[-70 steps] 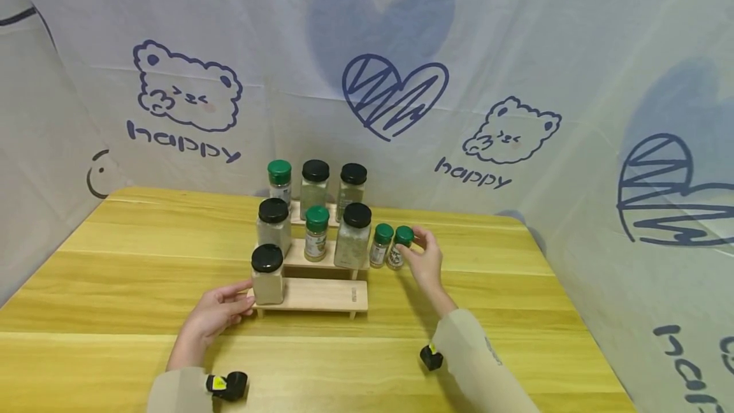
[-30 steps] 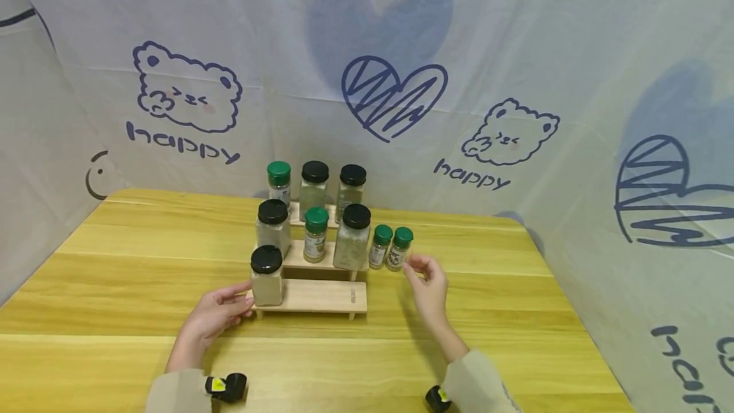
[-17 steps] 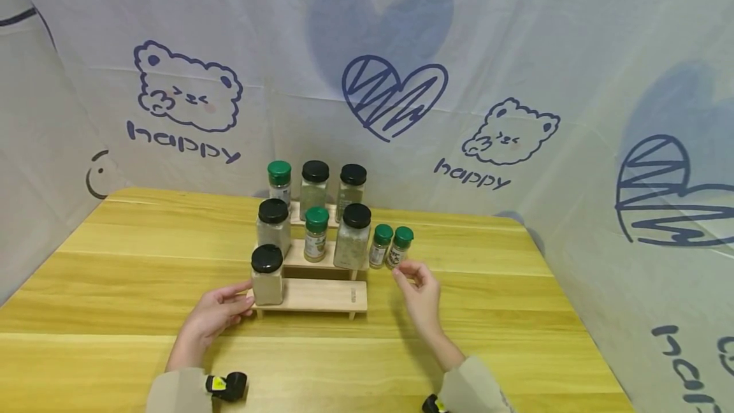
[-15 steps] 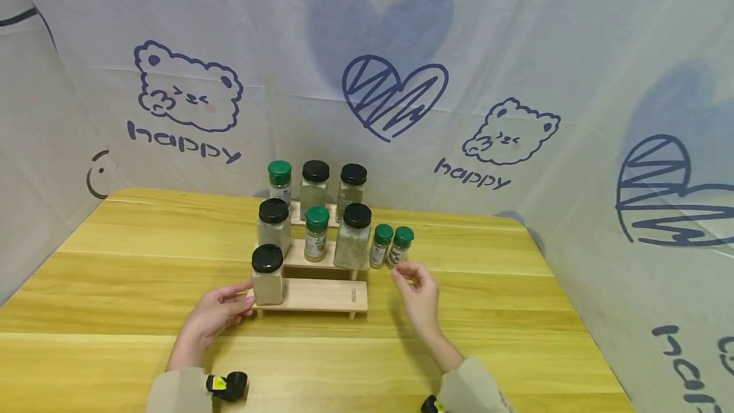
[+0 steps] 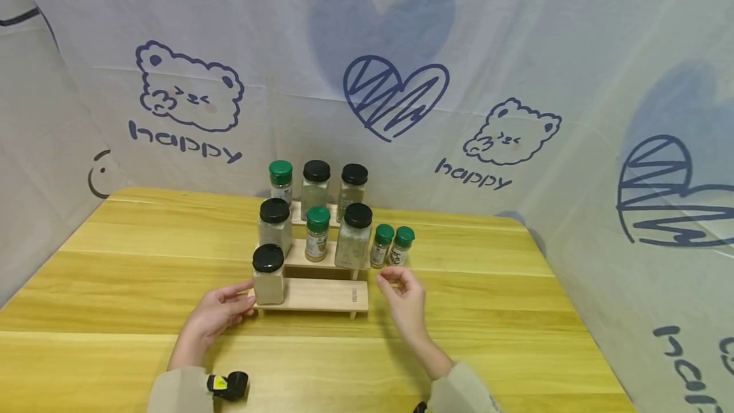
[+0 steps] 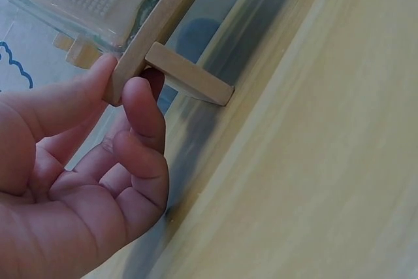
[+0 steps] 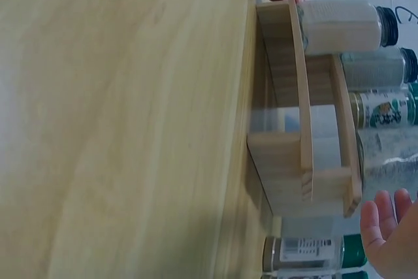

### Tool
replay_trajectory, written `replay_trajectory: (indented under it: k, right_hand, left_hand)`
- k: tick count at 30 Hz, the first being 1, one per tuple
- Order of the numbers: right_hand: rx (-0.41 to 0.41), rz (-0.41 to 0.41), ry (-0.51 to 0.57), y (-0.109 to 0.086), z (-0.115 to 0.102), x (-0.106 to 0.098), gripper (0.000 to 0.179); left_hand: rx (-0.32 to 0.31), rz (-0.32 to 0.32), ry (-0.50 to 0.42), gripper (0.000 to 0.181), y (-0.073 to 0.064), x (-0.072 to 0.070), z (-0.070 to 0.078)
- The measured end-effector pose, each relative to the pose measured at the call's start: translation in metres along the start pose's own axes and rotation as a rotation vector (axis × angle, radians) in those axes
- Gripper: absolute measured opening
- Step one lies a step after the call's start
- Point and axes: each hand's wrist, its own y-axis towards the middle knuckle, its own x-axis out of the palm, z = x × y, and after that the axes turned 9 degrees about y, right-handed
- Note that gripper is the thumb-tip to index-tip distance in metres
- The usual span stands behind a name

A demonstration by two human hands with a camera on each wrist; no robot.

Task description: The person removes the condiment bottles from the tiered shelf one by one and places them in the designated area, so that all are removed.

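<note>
A three-tier wooden spice rack stands on the table, bearing several spice jars. My left hand grips the left end of its lowest shelf; in the left wrist view the thumb is on top of the board and curled fingers are beneath. Beside that hand, a black-lidded jar stands upright on the lowest shelf. My right hand is in the air right of the rack, fingers loosely bent and holding nothing. Just behind it, two small green-capped jars stand side by side on the table, their lower parts partly covered.
On the middle tier are two black-lidded jars with a green-capped jar between them. The top tier carries a green-capped jar and two black-lidded ones. A printed cloth hangs behind the wooden table.
My right hand has let go of the right-hand small green-capped jar, then moved down and left toward the rack's lowest shelf. The left hand has stayed put.
</note>
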Motion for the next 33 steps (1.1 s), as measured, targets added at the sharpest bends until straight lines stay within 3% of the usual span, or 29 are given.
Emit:
replay_trajectory:
  k: [10, 20, 25, 33]
  right_hand:
    - [-0.045, -0.091, 0.037, -0.007, 0.001, 0.016, 0.011]
    - [0.016, -0.163, 0.070, -0.010, 0.000, 0.036, 0.018]
    - [0.068, -0.209, 0.084, -0.010, -0.007, 0.046, 0.022]
    - [0.056, -0.303, 0.129, -0.010, -0.029, 0.064, 0.025]
  left_hand:
    - [0.002, 0.000, -0.003, 0.053, 0.000, 0.000, 0.000]
    - [-0.015, 0.005, 0.004, 0.053, -0.001, 0.000, 0.000]
    - [-0.018, 0.005, -0.001, 0.053, -0.001, 0.001, 0.001]
    - [-0.010, -0.002, -0.011, 0.053, 0.000, 0.000, 0.000]
